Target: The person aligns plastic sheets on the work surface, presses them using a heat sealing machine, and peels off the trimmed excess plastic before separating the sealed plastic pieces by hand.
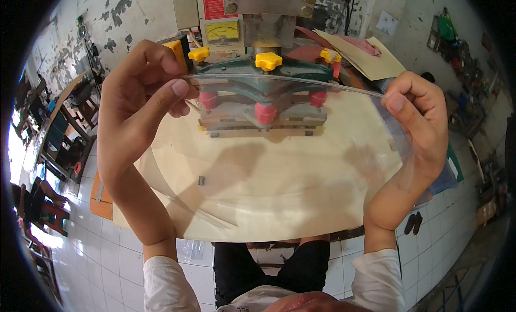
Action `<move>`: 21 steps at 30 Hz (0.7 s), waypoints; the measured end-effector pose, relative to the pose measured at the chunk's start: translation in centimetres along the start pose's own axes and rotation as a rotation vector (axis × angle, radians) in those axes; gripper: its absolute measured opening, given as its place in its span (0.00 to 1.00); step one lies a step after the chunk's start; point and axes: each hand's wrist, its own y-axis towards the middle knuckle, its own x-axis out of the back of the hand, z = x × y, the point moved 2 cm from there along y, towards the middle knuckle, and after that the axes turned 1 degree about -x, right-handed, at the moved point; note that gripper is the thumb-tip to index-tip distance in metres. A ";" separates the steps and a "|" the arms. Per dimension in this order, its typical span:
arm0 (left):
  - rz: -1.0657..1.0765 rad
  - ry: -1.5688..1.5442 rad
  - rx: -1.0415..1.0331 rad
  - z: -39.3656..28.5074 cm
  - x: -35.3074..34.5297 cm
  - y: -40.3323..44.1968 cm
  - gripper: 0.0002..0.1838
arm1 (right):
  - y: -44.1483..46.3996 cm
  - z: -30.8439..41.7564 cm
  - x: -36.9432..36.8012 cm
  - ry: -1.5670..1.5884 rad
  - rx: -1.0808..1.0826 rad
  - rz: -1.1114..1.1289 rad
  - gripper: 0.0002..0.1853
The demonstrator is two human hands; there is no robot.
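My left hand (pixel 131 110) pinches one end of a clear plastic sheet (pixel 344 88) between thumb and fingers. At the other end, my right hand (pixel 419 110) grips the same sheet, thumb against bent fingers. Its top edge runs stretched between both hands, in front of a dark green press head (pixel 263 86). Yellow star knobs (pixel 269 61) top the head, and pink spacers (pixel 265 113) join it to a flat metal die (pixel 263 123) beneath. How far the sheet hangs down is hard to see. Below lies a cream work board (pixel 301 188).
A small dark block (pixel 201 181) and thin clear strips (pixel 215 219) lie on the board. Behind the press stand a yellow dial meter (pixel 222 31) and cream sheets (pixel 365 56). Another worktable (pixel 51 121) is at left; sandals (pixel 413 224) lie on the tiled floor.
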 end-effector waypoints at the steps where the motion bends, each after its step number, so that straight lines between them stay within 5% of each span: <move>1: 0.008 0.008 0.002 0.0 0.1 0.0 0.09 | -0.1 0.1 0.0 -0.003 0.000 0.001 0.09; 12: -0.120 0.029 -0.148 0.6 0.3 0.4 0.09 | 0.3 -0.4 -0.7 -0.002 -0.043 0.088 0.07; 18: -0.179 0.090 -0.212 0.6 0.6 0.5 0.09 | 0.4 0.7 -0.5 -0.156 0.327 -0.114 0.07; 21: -0.196 0.117 -0.205 1.0 1.0 0.5 0.09 | -0.5 2.6 0.4 -0.106 0.735 0.410 0.12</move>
